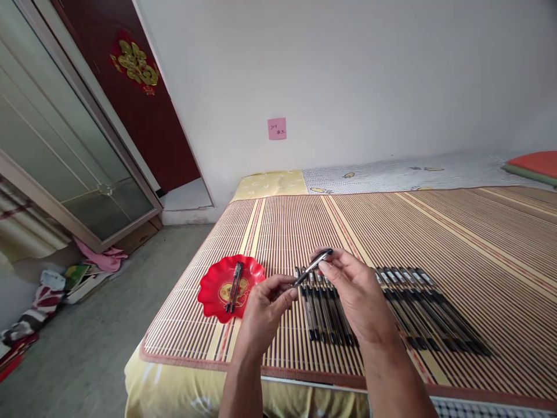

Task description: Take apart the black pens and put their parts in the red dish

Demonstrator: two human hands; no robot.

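Observation:
A dark pen [310, 269] is held slantwise between my two hands, above the bamboo mat. My left hand [272, 305] pinches its lower end between thumb and fingers. At the upper end, by the clip, my right hand [354, 287] grips it with thumb and fingertips. Beneath and behind my right hand, several similar black pens [429, 310] lie side by side in a row, some hidden by the hand. To the left, a red scalloped plate [211, 290] bears two pens [235, 287] lying together.
The striped bamboo mat [291, 226] covers a bed by a white wall with a pink note [277, 129]. An orange cushion [535, 165] lies at the far right. Left of the bed are the grey floor [108, 325], a glass-panelled door [82, 133] and a pink cloth [104, 258].

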